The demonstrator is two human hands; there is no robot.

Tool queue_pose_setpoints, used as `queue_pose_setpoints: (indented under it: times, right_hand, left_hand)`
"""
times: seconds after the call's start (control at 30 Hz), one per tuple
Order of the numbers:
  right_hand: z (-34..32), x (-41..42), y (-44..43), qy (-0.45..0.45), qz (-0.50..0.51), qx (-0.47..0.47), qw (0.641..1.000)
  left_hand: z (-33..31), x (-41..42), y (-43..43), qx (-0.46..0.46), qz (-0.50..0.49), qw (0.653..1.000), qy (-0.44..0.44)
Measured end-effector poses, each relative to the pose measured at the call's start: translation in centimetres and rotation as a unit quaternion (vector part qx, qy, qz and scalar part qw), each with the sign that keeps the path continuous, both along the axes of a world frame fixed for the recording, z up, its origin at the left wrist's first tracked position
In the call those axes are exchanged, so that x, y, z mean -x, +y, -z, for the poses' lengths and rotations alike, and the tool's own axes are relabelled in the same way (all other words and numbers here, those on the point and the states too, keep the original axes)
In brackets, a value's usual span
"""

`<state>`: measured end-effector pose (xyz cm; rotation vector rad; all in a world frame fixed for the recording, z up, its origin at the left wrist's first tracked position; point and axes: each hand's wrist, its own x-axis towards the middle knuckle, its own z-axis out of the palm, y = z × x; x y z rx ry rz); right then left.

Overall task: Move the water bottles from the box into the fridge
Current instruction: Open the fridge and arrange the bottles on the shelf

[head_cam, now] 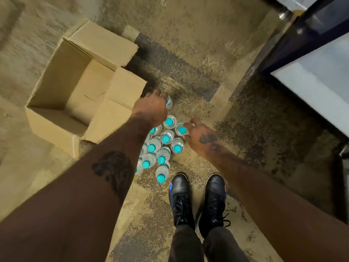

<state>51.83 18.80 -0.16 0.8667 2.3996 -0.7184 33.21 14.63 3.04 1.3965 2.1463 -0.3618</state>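
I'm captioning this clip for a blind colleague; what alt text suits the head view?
Seen from above, a person's left hand and right hand each grip one of the clear plastic water bottles with teal caps standing clustered on speckled brown carpet. An open brown cardboard box sits left of them, apparently empty; black laced shoes show below.

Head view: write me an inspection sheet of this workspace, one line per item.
Surface: speckled carpet floor.
Job's things: open cardboard box, no bottles visible inside; teal-capped water bottles standing clustered beside it.
Clutter: nothing seen.
Hands: left hand grips the far bottle; right hand curls round the rightmost bottle.
Cables: nothing seen.
Surroundings: what appears to be the fridge at right; black shoes near the bottles.
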Motion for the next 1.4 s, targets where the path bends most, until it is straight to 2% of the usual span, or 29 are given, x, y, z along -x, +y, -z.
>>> queue_pose_setpoints:
  times: [0.3,0.5,0.6,0.7,0.8,0.93,1.1,1.27,1.4]
  right_hand:
    - [3.5,1.4,-1.2,0.001,-0.068,-0.042,0.997]
    - [4.5,1.0,-0.6,0.021,-0.064,-0.044,0.997]
    - [4.5,0.5,0.5,0.037,-0.022,-0.012,0.999]
    - [3.5,-0.1,2.2,0.047,0.066,0.021,0.997]
    - [1.0,-1.0,4.9,0.064,0.145,0.041,0.987]
    - [-4.5,-2.1,9.1,0.065,0.176,0.023,0.982]
    - [-14.1,-3.5,13.4,0.076,0.185,-0.012,0.980]
    - [-23.8,-5.1,16.4,0.098,0.237,-0.030,0.966]
    - [-30.9,-7.2,18.1,0.122,0.271,-0.034,0.954]
  left_hand:
    - [5.7,1.0,1.8,0.031,-0.016,0.999,-0.011]
    - [7.6,0.2,2.1,-0.007,-0.007,1.000,0.025]
    - [7.6,0.3,2.7,-0.012,0.011,0.999,0.033]
    - [6.2,0.7,3.7,-0.023,0.007,0.999,0.022]
    - [2.8,0.9,5.3,-0.036,0.001,0.999,0.013]
    - [-4.1,0.2,7.9,-0.050,0.013,0.999,0.000]
    - [-13.7,-1.3,11.3,-0.066,0.038,0.997,-0.032]
    - [-23.6,-4.0,15.2,-0.081,0.068,0.991,-0.087]
    - [-31.2,-6.4,18.2,-0.103,0.105,0.984,-0.096]
